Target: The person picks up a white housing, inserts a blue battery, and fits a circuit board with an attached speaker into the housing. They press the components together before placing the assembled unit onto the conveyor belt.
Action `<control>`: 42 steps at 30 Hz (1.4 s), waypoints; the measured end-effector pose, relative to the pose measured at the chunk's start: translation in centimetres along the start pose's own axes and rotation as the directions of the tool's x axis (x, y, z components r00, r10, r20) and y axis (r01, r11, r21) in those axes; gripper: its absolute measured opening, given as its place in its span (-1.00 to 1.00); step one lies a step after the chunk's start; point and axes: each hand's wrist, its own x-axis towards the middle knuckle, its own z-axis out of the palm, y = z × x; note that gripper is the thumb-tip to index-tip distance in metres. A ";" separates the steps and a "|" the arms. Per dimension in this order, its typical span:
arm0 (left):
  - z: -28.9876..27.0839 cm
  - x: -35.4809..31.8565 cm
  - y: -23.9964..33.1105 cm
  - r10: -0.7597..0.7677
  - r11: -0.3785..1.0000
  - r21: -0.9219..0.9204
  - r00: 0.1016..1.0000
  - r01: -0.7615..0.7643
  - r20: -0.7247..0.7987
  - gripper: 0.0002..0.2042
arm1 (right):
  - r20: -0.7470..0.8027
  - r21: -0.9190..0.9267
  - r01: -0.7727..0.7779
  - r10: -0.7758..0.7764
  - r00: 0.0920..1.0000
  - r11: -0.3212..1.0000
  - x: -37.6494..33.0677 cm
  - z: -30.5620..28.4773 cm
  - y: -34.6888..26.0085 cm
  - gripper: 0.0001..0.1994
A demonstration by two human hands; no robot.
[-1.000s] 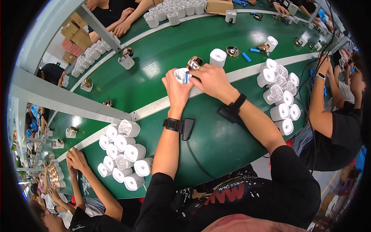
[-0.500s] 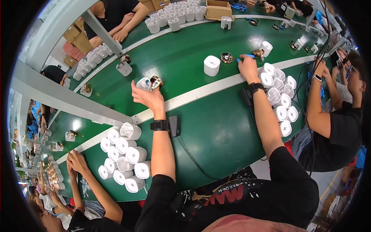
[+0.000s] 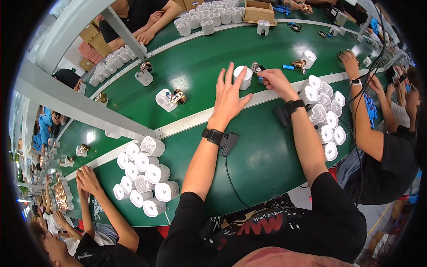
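Observation:
My left hand is open, fingers spread, beside a white rounded housing on the green belt; its fingertips overlap the housing's edge in view. My right hand pinches a small round shiny metal part just right of that housing. A bit of blue shows under its fingers, too small to make out. Right of the hand lie a blue cylinder and a gold-coloured part, next to another white housing. Left of my left hand, an open housing has a gold-coloured part at its rim.
White housings stand grouped on the near table at left and right. A pale rail separates table and belt. A grey post crosses at left. Black cables hang at right. Other people work on both sides and across the belt.
My left hand has moved right, from the open housing to the closed one. My right hand has shifted left from the blue cylinder to the metal part, which now sits tilted.

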 end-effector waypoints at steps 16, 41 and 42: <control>-3.0 -1.9 -3.2 -0.461 0.877 -0.136 0.887 0.461 0.037 -0.51 | -0.112 0.323 0.155 -0.125 0.986 0.934 -1.5 5.9 -0.5 -0.85; -1.8 -3.0 -2.8 -0.256 0.965 -0.073 0.967 0.254 -0.021 -0.27 | -0.247 0.175 0.495 -0.448 0.859 0.851 -5.6 10.4 -2.6 -0.81; -1.7 -3.1 -2.8 -0.258 0.964 -0.073 0.966 0.256 -0.021 -0.27 | -0.245 0.174 0.493 -0.447 0.860 0.852 -5.5 10.4 -2.5 -0.81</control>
